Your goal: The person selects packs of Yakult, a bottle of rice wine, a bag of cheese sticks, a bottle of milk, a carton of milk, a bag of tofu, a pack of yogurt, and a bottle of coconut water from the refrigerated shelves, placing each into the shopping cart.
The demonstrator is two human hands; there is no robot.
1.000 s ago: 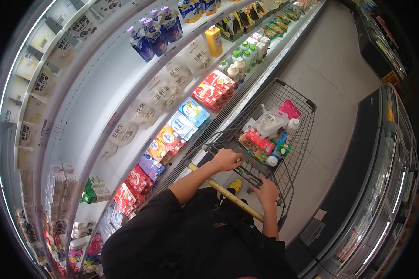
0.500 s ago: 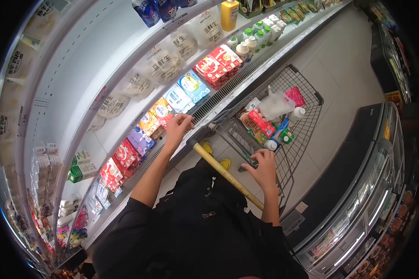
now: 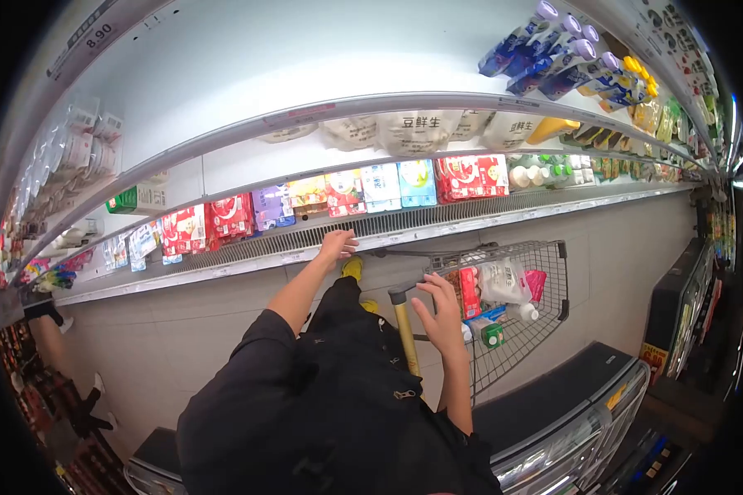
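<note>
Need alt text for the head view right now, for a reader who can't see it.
The left hand rests on the front edge of the white chiller shelf below coloured packets, while the right hand touches the yellow-handled wire shopping cart, which holds groceries.

Cart point(image 3: 545, 280) stood right of the person, before the shelves point(image 3: 371, 223); packets point(image 3: 380, 186) on the shelf; freezer point(image 3: 570, 412) behind the cart.

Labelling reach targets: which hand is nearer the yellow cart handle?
Right. The right hand is beside the yellow cart handle, about touching its top end. The left hand is off it, up at the front edge of the fridge shelf.
</note>
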